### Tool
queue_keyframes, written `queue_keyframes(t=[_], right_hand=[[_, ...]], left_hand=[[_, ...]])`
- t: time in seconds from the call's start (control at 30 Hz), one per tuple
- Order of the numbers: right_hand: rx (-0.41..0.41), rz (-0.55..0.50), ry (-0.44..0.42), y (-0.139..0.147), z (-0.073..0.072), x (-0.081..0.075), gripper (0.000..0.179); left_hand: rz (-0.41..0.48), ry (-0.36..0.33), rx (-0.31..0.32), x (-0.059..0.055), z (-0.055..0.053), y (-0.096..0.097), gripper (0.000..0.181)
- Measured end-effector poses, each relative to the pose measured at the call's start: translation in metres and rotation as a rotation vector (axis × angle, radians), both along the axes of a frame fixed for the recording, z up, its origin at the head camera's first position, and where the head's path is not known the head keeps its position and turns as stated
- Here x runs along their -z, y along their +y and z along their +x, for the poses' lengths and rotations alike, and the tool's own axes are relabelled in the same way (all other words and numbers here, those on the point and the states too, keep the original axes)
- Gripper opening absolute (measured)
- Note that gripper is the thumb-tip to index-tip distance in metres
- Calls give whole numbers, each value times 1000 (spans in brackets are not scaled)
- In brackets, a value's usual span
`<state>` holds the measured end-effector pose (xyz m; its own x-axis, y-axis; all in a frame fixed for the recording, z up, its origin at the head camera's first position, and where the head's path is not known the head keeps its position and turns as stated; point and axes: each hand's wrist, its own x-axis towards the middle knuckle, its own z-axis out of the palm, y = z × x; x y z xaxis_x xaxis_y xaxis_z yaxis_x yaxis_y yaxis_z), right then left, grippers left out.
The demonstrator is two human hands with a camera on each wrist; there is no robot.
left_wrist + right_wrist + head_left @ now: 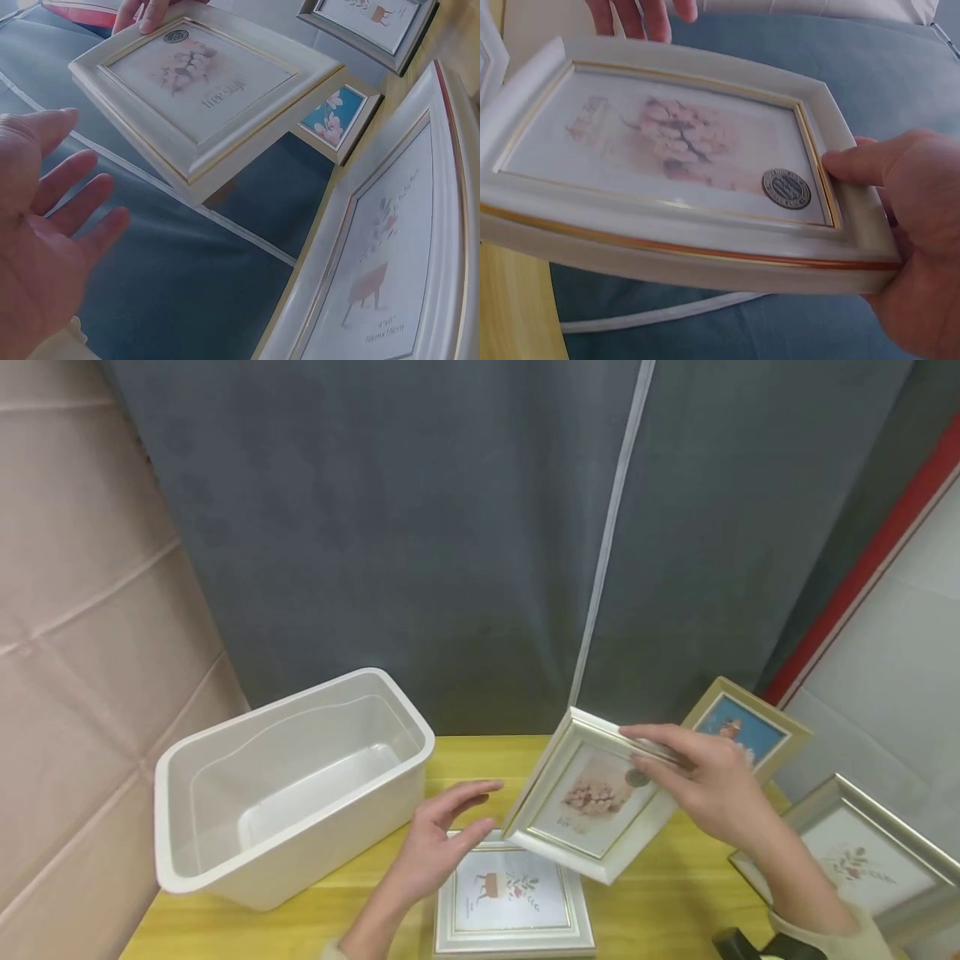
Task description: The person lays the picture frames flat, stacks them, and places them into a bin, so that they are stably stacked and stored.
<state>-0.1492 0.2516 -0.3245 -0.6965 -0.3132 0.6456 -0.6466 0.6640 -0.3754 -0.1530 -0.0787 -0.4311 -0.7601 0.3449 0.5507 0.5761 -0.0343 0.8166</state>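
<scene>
A white picture frame (588, 797) with a gold inner line and a pink flower print is held tilted by my right hand (701, 777). In the right wrist view the thumb (862, 161) lies on the front border, with the other fingers behind. My left hand (442, 835) is beside its lower left side, fingers spread and apart from it, as the left wrist view shows. Below lies another white picture frame (513, 902) with a small chair and flower print, flat on the yellow table (652, 893), partly covered by the held one.
An open white plastic bin (292, 793) stands at the left of the table. At the right a gold picture frame (757, 718) with a blue print and a larger silver-gold picture frame (870, 852) lean up. A dark grey curtain (420, 543) hangs behind.
</scene>
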Motion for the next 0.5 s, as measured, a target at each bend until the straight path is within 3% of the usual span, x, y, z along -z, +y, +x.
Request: queue_keyframes(t=[0.13,0.23,0.33,0.5], right_hand=[[-192,-66,-54,-5,4,5,52],[-281,-99,-84,-8,4,9,51],[-329,-135,-124,-12,6,12,48],[-349,-194,-187,-21,12,16,47]], left_hand=[[43,60,32,-1,0,4,47],[44,79,64,-2,1,7,53],[49,52,100,-2,2,9,56],[152,-33,210,0,1,11,55]])
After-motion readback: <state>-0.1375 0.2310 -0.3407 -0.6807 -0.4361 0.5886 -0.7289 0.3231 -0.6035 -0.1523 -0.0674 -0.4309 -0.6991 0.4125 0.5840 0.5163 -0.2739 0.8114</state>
